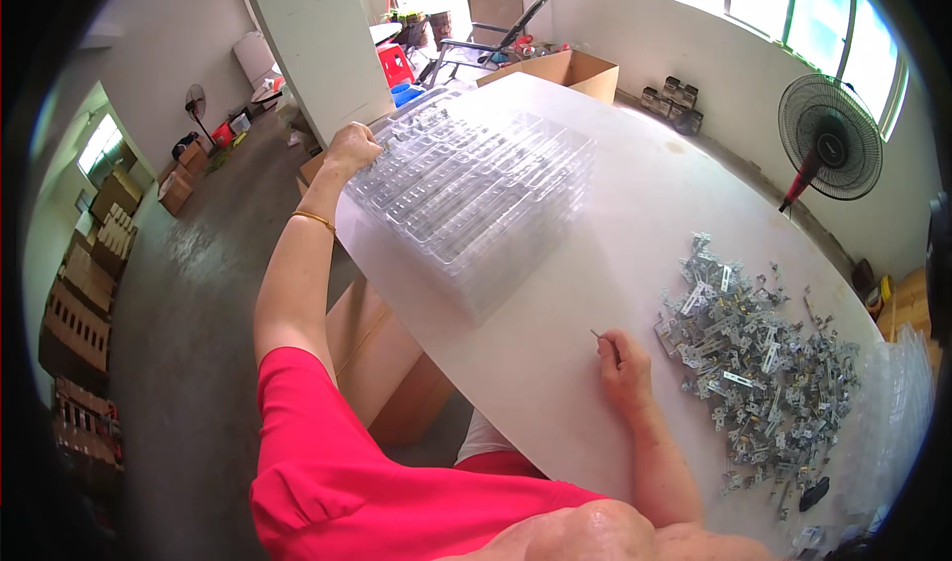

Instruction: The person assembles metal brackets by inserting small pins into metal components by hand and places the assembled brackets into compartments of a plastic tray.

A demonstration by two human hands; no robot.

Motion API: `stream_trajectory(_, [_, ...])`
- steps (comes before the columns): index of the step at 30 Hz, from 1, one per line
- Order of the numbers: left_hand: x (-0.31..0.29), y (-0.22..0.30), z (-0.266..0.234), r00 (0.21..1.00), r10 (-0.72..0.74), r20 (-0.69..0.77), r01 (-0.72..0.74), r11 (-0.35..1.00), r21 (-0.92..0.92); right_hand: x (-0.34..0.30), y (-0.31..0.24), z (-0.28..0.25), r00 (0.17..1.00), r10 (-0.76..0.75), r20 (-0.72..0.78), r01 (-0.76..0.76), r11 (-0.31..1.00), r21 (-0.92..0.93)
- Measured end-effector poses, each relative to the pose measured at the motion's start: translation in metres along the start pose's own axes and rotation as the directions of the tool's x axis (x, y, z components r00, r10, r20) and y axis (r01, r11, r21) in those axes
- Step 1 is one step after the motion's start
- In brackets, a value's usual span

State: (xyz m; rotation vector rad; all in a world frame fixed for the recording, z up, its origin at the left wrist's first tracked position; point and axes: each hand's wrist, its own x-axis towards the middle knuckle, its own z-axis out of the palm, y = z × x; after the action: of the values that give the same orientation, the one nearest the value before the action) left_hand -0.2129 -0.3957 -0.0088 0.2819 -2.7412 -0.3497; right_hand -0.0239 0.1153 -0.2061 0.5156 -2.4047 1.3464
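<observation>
"Watching remotely, what do you record at the hands?"

"I record the right hand (624, 368) closed, thumb against fingers, on a thin piece (596, 334) projecting past the fingertips, over the white table (635, 239). It is too small for me to identify. The left hand (354, 148) has its fingers curled at the left side of the stack of clear trays (481, 189); whether they pinch anything, I cannot tell."

"Location of the stack?"

"At the table's left edge, toward its far end. Grey pieces appear to lie in the top tray's long compartments."

"Your judgement of the step?"

"Placing small parts in the top tray, I judge. I would steady the tray's rim without flexing it, seat each part flat, and confirm that none bridges a divider. With the stack so near the edge, a sideways push could shift it."

"Findings further out?"

"A heap of loose metal parts (762, 373) toward the table's right edge. It looks tangled; I would lift parts singly, lest one drag others. Clear plastic (900, 412) lies outboard, at that edge. Beyond the far edge stands an open cardboard box (585, 73); off the right edge, a fan (831, 136)."
</observation>
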Motion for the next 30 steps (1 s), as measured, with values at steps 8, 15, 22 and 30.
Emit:
stream_trajectory(8, [0.004, 0.006, 0.012, 0.992, -0.048, 0.113, 0.035, 0.993, 0.116, -0.001, 0.001, 0.000, 1.000, 0.015, 0.007, -0.016, 1.000, 0.024])
stream_trajectory(15, [0.006, 0.005, 0.012, 0.990, -0.073, 0.118, 0.061, 0.993, 0.100, 0.001, -0.001, 0.000, 0.999, 0.034, 0.019, -0.034, 0.999, 0.013])
stream_trajectory(22, [-0.003, 0.015, 0.005, 0.978, -0.093, 0.185, 0.065, 0.986, 0.152, -0.006, 0.001, -0.001, 1.000, -0.022, -0.009, 0.022, 1.000, -0.011])
stream_trajectory(30, [-0.006, 0.026, -0.006, 0.989, 0.139, 0.059, -0.150, 0.930, 0.336, -0.001, -0.007, -0.003, 0.998, 0.060, 0.005, -0.060, 0.998, 0.018])
